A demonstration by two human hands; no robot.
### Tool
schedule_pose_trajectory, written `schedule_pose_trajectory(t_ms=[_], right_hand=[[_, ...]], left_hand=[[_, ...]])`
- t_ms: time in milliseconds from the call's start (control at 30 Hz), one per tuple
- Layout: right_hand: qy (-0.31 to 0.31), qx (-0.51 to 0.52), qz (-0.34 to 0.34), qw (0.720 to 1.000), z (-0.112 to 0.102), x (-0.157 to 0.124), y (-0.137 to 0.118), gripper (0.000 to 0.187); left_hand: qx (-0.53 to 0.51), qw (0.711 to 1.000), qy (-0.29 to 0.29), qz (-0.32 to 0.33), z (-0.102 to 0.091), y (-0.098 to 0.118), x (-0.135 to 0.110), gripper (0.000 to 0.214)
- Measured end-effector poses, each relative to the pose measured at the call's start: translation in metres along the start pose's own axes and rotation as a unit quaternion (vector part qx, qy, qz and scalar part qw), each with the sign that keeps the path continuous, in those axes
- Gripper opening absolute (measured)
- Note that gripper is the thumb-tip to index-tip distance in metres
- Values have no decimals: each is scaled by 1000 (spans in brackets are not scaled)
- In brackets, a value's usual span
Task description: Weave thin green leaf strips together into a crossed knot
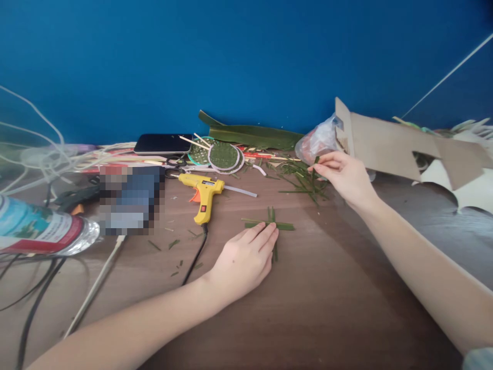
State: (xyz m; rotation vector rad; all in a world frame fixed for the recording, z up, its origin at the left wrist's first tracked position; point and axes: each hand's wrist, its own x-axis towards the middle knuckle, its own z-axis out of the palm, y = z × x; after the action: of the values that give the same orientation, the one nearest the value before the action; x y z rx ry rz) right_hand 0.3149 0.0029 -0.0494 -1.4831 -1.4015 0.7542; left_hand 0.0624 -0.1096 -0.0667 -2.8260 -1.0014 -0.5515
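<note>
My left hand [246, 254] lies flat on the table, its fingertips pressing on crossed green leaf strips [285, 226]. Some of the strips run away from me and others run sideways; their crossing is partly under the fingers. Farther back on the right, my right hand [346, 177] pinches a thin green leaf strip [316, 160] between thumb and fingers. Just below it spreads a loose pile of cut leaf strips [310, 187]. Left of the crossed strips lies a yellow glue gun [206, 192] with a glue stick in its back end.
Two round woven leaf pieces [225, 155] and a long green leaf [254, 136] lie by the blue wall. Cut cardboard [389, 144] stands at right behind my arm. Left are a black phone [164, 144], a blurred device [133, 200], a labelled bottle [42, 226] and cables.
</note>
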Motion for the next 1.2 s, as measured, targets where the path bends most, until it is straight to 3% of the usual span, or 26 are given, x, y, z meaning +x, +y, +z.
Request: schedule_pose_trajectory(t_ms=[300,600,867,1033,1200], right_hand=[[26,-27,-43,998,-3,2,2,9],[32,12,-52,998,-4,-2,-5,13],[19,58,-29,998,1,-4,-11,22],[19,14,-29,999,-1,-3,-10,7],[-7,17,-1,1000,-1,-6,-14,11]], left_hand=[[-4,1000,-6,-2,0,0,-1,35],[1,1000,-7,1,2,0,-1,35],[-4,1000,-9,-2,1,0,0,36],[-1,1000,-8,-1,0,1,-1,35],[2,1000,-2,2,0,0,-1,35]])
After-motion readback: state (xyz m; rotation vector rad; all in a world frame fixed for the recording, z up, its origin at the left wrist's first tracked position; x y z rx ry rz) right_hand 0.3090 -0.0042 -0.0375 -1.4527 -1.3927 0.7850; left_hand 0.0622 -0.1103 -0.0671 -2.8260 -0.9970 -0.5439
